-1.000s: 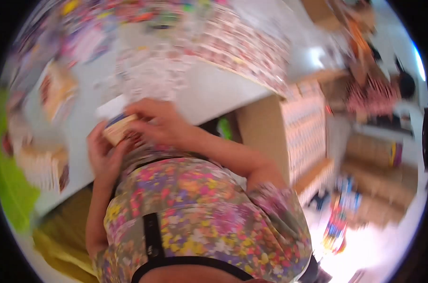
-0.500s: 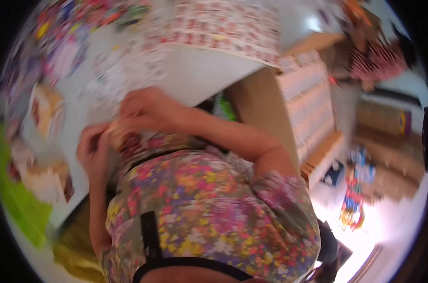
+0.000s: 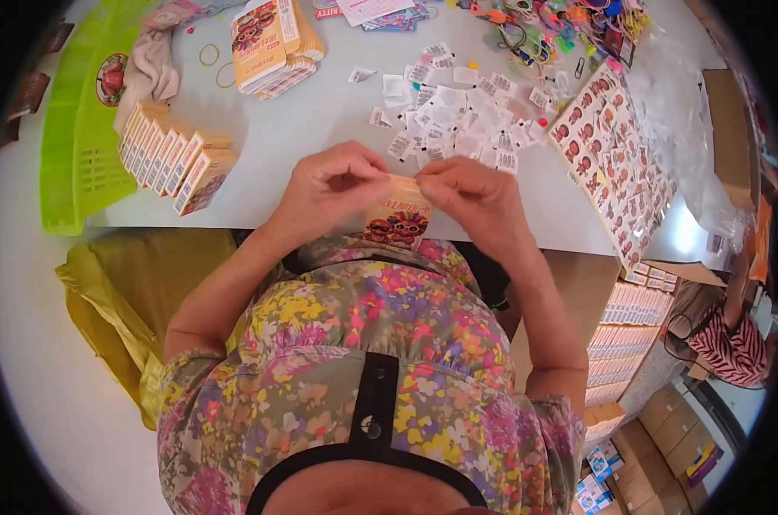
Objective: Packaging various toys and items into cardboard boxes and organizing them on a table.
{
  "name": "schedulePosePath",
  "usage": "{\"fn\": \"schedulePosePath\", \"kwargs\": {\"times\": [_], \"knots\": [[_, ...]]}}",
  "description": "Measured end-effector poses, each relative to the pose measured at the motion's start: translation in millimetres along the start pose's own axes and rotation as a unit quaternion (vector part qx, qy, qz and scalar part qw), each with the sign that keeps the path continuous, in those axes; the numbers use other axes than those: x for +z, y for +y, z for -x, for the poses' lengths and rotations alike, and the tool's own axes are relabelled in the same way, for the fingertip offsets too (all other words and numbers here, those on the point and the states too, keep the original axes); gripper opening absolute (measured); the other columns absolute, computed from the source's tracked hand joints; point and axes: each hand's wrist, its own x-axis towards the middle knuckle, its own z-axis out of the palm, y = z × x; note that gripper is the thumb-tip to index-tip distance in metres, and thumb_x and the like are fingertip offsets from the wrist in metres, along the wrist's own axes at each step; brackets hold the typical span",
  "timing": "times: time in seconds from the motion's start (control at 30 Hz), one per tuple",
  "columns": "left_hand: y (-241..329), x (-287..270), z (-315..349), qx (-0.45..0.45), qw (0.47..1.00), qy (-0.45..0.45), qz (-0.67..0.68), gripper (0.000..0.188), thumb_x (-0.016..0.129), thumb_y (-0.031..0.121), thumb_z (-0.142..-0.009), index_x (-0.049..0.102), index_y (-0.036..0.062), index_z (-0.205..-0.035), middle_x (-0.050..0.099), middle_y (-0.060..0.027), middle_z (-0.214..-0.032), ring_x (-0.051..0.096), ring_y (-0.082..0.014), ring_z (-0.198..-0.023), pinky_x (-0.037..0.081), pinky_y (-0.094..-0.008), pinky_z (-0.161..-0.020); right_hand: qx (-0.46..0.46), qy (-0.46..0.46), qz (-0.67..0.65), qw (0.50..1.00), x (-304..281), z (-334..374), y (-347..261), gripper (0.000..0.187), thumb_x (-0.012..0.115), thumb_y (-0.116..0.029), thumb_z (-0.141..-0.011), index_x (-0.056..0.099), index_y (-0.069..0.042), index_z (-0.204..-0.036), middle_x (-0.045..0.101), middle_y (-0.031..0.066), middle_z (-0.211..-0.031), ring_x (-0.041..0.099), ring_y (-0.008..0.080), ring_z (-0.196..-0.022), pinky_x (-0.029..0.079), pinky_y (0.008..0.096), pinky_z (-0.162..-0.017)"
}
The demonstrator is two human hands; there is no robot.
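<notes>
Both hands are at a small orange-and-cream printed carton (image 3: 397, 221) with cartoon figures on its front, just over the table's near edge. My left hand (image 3: 333, 190) pinches its top left corner between thumb and fingers. At the top right corner my right hand (image 3: 476, 204) grips it with thumb and forefinger. Just beyond the hands lies a loose pile of small white barcode slips (image 3: 445, 116). To the left a row of similar filled-out cartons (image 3: 170, 163) stands on the table, and farther back is a stack of flat cartons (image 3: 264, 53).
A green plastic basket (image 3: 78, 184) borders the left, beside a crumpled cloth (image 3: 150, 64). A sticker sheet (image 3: 608, 142) and clear plastic bag (image 3: 685, 120) lie right. Colourful trinkets (image 3: 547, 30) are heaped behind. Packed cartons (image 3: 625, 330) stand lower right, near another person's striped sleeve (image 3: 732, 348).
The view has swung round and sharpened from blur, so the table now lies straight ahead. Both hands stay on the carton, whose printed front now shows plainly between them.
</notes>
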Motion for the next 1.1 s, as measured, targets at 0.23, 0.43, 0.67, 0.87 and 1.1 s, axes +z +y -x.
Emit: {"fn": "schedulePosePath", "kwargs": {"times": [0.23,0.43,0.67,0.87,1.1], "knots": [[-10,3,19,0.049,0.991,-0.056,-0.109,0.029,0.076,0.001,-0.080,0.064,0.0012,-0.107,0.062,-0.0087,-0.103,0.063,-0.0148,-0.091,0.052,-0.0277,-0.075,-0.200,0.083,0.196,0.956,26,28,8,0.017,0.069,0.005,-0.080,0.068,0.002,-0.097,0.067,0.0135,-0.107,0.064,0.0231,-0.097,0.052,0.0335,-0.082],[14,2,41,0.068,0.989,0.034,-0.130,0.038,0.072,0.006,-0.084,0.058,0.0049,-0.119,0.064,-0.0069,-0.100,0.063,-0.0158,-0.093,0.052,-0.0291,-0.075,-0.134,0.098,0.027,0.986,40,22,5,0.032,0.064,0.005,-0.084,0.064,-0.001,-0.116,0.063,0.0120,-0.119,0.062,0.0200,-0.100,0.053,0.0296,-0.078],[44,-82,99,0.214,0.716,0.270,-0.607,0.040,0.076,0.006,-0.069,0.067,0.0109,-0.108,0.063,-0.0066,-0.104,0.059,-0.0243,-0.087,0.045,-0.0350,-0.074,-0.156,0.053,0.080,0.983,40,-2,0,0.041,0.062,0.004,-0.084,0.060,-0.004,-0.124,0.061,0.0107,-0.123,0.062,0.0174,-0.094,0.053,0.0274,-0.075],[21,-123,94,0.183,0.626,0.318,-0.688,0.043,0.075,0.012,-0.069,0.066,0.0176,-0.111,0.058,-0.0022,-0.114,0.050,-0.0256,-0.107,0.035,-0.0396,-0.091,-0.198,0.020,0.203,0.959,42,-65,-17,0.040,0.068,-0.004,-0.084,0.060,-0.003,-0.123,0.063,0.0107,-0.118,0.063,0.0164,-0.086,0.052,0.0267,-0.068],[21,-118,94,0.204,0.623,0.277,-0.702,0.052,0.075,0.017,-0.070,0.059,0.0151,-0.120,0.056,-0.0036,-0.116,0.050,-0.0260,-0.108,0.035,-0.0409,-0.092,-0.127,0.080,0.324,0.934,80,-212,-44,0.069,0.080,-0.023,-0.076,0.049,0.001,-0.133,0.065,0.0091,-0.099,0.061,0.0118,-0.073,0.046,0.0236,-0.059]]}}
